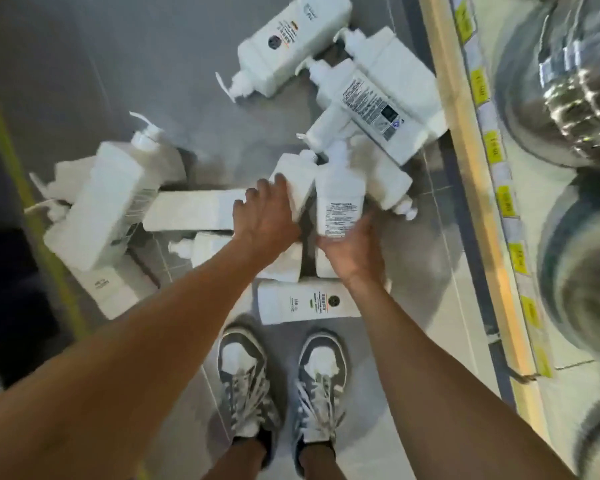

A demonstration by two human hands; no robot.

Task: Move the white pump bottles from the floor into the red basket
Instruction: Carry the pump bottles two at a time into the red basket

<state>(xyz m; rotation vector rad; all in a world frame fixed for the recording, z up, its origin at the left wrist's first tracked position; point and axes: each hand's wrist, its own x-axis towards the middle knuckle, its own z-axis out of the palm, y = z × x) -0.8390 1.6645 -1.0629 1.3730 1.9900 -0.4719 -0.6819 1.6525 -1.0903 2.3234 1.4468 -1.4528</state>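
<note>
Two bare forearms (153,341) reach down from the camera, past a pair of grey-and-white shoes (243,382), into a heap of white pump bottles (111,202) lying on the grey floor (118,64). The left hand (265,220) lies over a plain bottle (297,181), its fingers a little spread and curled over the far edge. The right hand (352,251) cups the base of a labelled bottle (340,199) – thumb along the side, the other fingers hidden behind it. The red basket is not in view (so I cannot tell its direction). To do this step well, I think each grip should close around the body of the bottle – the pump heads (243,83) may catch on neighbouring bottles during the lift.
</note>
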